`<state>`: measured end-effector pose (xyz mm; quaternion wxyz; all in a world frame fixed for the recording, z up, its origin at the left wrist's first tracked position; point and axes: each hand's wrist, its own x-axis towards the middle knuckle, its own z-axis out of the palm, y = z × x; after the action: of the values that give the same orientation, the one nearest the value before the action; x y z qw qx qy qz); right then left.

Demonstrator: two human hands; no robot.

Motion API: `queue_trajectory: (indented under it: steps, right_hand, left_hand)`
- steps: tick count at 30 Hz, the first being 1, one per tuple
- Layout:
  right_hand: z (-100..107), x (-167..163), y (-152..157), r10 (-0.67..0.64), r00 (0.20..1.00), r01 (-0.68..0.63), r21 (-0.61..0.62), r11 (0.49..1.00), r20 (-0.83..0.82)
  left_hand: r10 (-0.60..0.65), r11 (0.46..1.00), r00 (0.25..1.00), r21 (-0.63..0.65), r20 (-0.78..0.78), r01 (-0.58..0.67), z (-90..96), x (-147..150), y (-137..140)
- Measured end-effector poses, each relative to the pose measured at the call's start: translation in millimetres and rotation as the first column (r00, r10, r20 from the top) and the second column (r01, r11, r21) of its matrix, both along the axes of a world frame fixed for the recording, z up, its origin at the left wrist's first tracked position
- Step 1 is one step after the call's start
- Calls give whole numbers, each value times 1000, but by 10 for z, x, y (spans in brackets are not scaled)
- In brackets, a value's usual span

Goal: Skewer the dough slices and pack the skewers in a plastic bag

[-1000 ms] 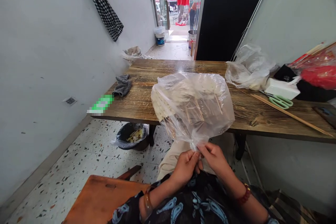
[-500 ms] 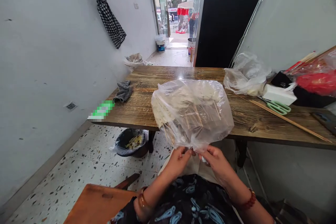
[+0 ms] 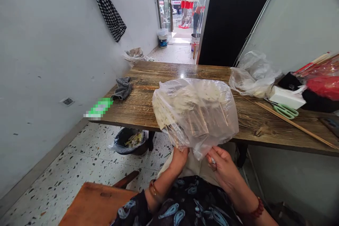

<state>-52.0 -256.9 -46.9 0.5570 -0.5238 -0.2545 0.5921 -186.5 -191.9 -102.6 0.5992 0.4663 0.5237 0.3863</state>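
A clear plastic bag [image 3: 182, 113] lies on the near edge of the wooden table [image 3: 143, 113], its mouth hanging over toward me. Inside are several pale, flat food pieces on thin wooden skewers [image 3: 202, 120]; the film blurs what food they are. At the bag's right near edge, my right hand [image 3: 221, 164] is closed on the gathered plastic. My left hand [image 3: 180, 160] is at the left near edge, just below the skewer ends. Its fingers are hidden under the bag, so their grip does not show.
A grey cloth [image 3: 122, 88] lies at the table's left. To the right are bare skewers [image 3: 293, 122], green-handled scissors [image 3: 286, 110], a white box [image 3: 287, 97] and a crumpled plastic bag [image 3: 250, 77]. Below stand a lined bin [image 3: 132, 144] and an orange stool [image 3: 95, 204].
My hands have drawn apart at the bag's mouth. The left has slid left and under the bag's edge; the right still holds plastic. My view has shifted slightly.
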Motion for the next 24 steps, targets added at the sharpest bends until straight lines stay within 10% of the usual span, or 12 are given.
queue_trajectory:
  steps: [15, 24]
  right_hand:
    - [-69, 106, -59, 337, 924, -342, -1, 940, 180]
    - [-262, 84, -46, 37, 639, -305, 209, 929, 769]
  left_hand:
    - [-76, 995, 996, 60, -51, 79, 102, -141, -72]
    - [-302, 953, 953, -8, 18, 302, 156, -251, -477]
